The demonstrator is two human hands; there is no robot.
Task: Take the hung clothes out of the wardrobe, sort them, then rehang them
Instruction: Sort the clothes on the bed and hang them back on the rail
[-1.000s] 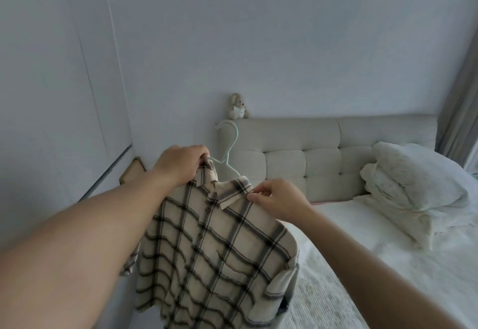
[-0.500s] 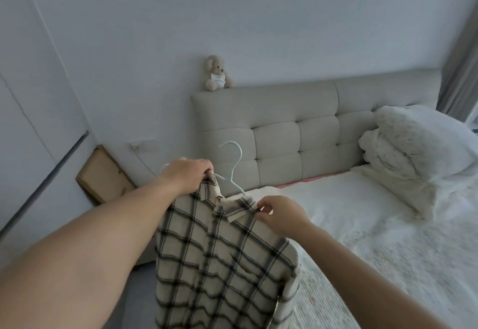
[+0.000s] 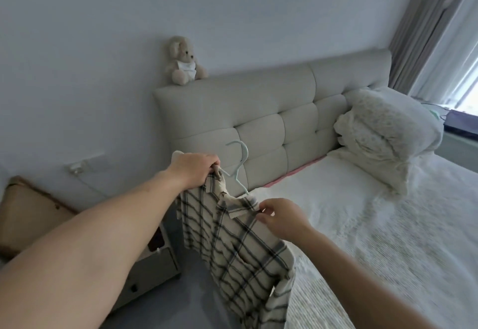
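Plaid shirt (image 3: 232, 246) out of wardrobe, on hanger (image 3: 239, 163), mid-frame.
Left hand (image 3: 194, 171) grips shoulder; right hand (image 3: 282, 217) pinches collar; sorting, rehanging outstanding.

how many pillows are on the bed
2 that I can make out: one plump pillow stacked on a flatter pillow, both at the headboard end near the window. More could be hidden beneath.

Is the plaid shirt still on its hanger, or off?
On: the hanger hook rises from the collar of the plaid shirt, which hangs spread, gripped by left hand and right hand.
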